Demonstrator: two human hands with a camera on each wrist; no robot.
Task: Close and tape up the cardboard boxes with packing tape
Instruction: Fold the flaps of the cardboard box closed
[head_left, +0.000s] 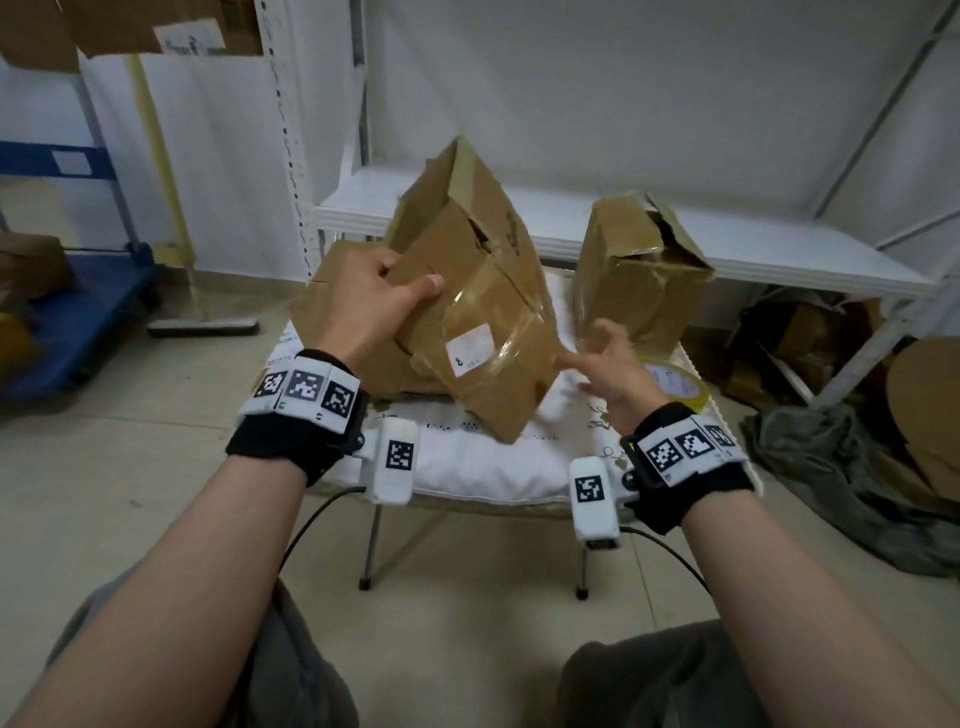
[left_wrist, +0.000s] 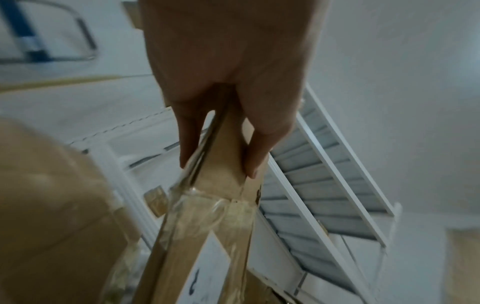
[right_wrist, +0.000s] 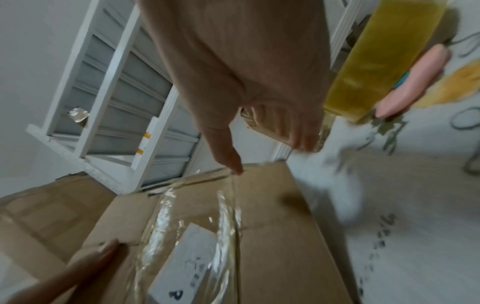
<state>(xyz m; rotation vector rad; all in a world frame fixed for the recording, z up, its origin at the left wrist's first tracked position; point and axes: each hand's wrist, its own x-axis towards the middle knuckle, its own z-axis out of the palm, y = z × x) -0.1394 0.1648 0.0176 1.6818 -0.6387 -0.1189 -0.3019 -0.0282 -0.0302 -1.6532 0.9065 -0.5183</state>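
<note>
A tilted brown cardboard box (head_left: 483, 332) with clear tape and a white label is held up over the white-covered small table (head_left: 483, 467). My left hand (head_left: 400, 291) grips its upper left edge, thumb on the near face; in the left wrist view the left hand (left_wrist: 221, 160) pinches that box (left_wrist: 218, 226) edge between thumb and fingers. My right hand (head_left: 597, 358) is open with spread fingers at the box's lower right side. In the right wrist view the right hand (right_wrist: 265, 127) has its index tip at the box (right_wrist: 272, 236) edge. A yellowish tape roll (head_left: 675, 384) lies just beyond it.
A second box (head_left: 639, 275) with torn open flaps stands at the table's back right, a third box (head_left: 327, 306) at the back left. White shelving (head_left: 727, 244) runs behind. A blue cart (head_left: 78, 312) is on the left, cardboard and cloth clutter (head_left: 857, 467) on the floor at right.
</note>
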